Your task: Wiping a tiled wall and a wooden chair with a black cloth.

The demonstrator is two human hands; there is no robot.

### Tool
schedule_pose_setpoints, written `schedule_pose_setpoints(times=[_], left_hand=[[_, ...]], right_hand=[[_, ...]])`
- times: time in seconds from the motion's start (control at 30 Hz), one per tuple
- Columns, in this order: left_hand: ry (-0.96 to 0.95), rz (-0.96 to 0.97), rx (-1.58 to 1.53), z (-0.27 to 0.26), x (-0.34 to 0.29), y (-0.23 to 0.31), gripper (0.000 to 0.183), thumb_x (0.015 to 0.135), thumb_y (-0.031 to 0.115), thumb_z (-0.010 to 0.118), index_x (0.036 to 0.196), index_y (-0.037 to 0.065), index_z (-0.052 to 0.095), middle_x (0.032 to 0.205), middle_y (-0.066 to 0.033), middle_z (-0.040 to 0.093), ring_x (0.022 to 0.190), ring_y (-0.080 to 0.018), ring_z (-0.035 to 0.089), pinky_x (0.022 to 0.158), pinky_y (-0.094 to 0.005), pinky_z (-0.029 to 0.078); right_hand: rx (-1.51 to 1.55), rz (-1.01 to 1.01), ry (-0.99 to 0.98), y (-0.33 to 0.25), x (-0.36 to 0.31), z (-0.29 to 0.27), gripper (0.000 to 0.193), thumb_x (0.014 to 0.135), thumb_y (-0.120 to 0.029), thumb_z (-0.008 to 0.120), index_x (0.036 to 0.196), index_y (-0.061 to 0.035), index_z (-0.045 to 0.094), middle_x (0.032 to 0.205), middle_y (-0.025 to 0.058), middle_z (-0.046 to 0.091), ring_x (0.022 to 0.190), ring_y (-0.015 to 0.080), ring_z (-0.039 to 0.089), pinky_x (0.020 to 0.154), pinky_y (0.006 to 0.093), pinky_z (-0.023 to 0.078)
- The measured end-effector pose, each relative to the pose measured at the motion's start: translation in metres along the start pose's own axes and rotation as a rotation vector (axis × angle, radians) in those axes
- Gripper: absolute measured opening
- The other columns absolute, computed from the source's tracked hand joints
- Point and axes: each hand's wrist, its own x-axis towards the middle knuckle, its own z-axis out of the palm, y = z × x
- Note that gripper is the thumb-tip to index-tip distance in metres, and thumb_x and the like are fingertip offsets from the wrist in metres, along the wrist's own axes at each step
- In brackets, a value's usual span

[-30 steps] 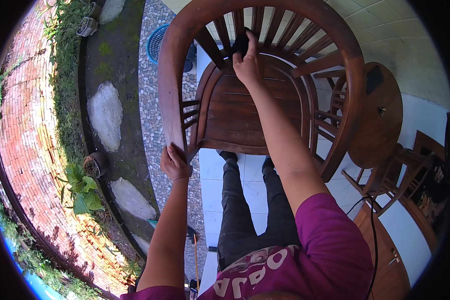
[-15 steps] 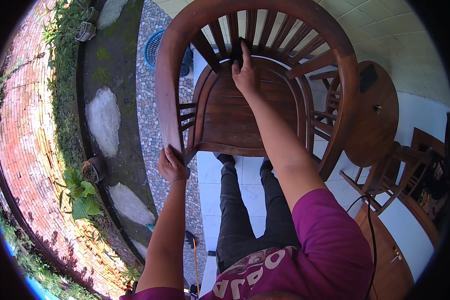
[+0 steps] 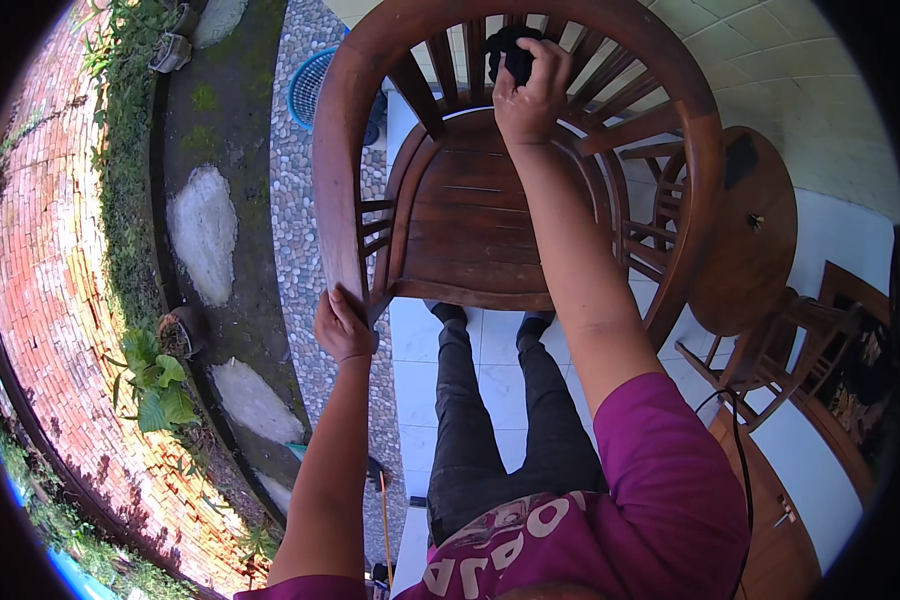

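Observation:
A dark brown wooden armchair with a curved top rail and slatted back stands before me. My left hand is closed round the near end of its left armrest. Up at the back slats, my right hand grips a bunched black cloth, fingers curled over it. The cloth is against or just in front of the slats; whether it touches them I cannot tell.
A round wooden table with a dark item on it stands to the right, beside another wooden chair. A blue plastic basket sits on the pebbled strip at left. A black cable hangs near my right side.
My right hand has moved right and slightly up along the back slats with the black cloth, which now shows more fully. My left hand keeps its hold on the armrest.

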Motion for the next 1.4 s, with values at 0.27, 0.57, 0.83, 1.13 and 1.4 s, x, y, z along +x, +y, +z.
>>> schedule_pose_setpoints(times=[0.27,0.57,0.83,1.13,1.4], left_hand=[[0.046,0.035,0.022,0.004,0.001,-0.009,0.064,0.117,0.054,0.039,0.090,0.002,0.066,0.082,-0.0263,0.068,0.078,-0.0526,0.065,0.069,-0.0581,0.047],[0.001,-0.001,0.016,-0.001,0.000,-0.001,0.062,0.117,0.052,0.040,0.092,0.002,0.067,0.085,-0.0265,0.068,0.081,-0.0525,0.064,0.071,-0.0578,0.047],[-0.017,-0.032,0.025,-0.003,-0.001,-0.004,0.060,0.117,0.051,0.041,0.096,0.003,0.069,0.088,-0.0265,0.069,0.083,-0.0523,0.065,0.072,-0.0579,0.048],[0.009,0.012,0.023,-0.002,0.000,-0.001,0.060,0.117,0.051,0.041,0.098,0.003,0.070,0.089,-0.0264,0.070,0.083,-0.0523,0.065,0.072,-0.0570,0.049],[-0.025,0.024,0.029,-0.001,-0.002,-0.007,0.056,0.117,0.045,0.043,0.097,0.001,0.070,0.089,-0.0268,0.069,0.083,-0.0524,0.065,0.071,-0.0574,0.048]], right_hand=[[-0.133,0.506,-0.384,0.017,-0.074,-0.032,0.029,0.089,-0.008,0.083,0.115,-0.0102,0.070,0.108,0.0152,0.076,0.091,0.0402,0.075,0.083,0.0471,0.062],[0.028,-0.081,-0.262,-0.028,-0.004,-0.009,0.062,0.092,0.000,0.074,0.151,-0.0097,0.057,0.110,0.0229,0.079,0.093,0.0466,0.077,0.083,0.0506,0.064],[-0.103,0.529,-0.647,0.007,-0.087,-0.017,0.052,0.099,-0.011,0.072,0.148,-0.0139,0.058,0.110,0.0260,0.077,0.094,0.0457,0.077,0.087,0.0530,0.063],[-0.212,-0.157,-0.156,-0.012,0.023,-0.049,0.049,0.085,-0.001,0.078,0.132,-0.0132,0.071,0.124,0.0151,0.069,0.109,0.0364,0.071,0.095,0.0464,0.059],[-0.431,-0.201,-0.580,0.066,-0.057,-0.063,0.042,0.078,-0.006,0.083,0.117,-0.0167,0.070,0.125,0.0095,0.061,0.113,0.0341,0.068,0.090,0.0502,0.059]])
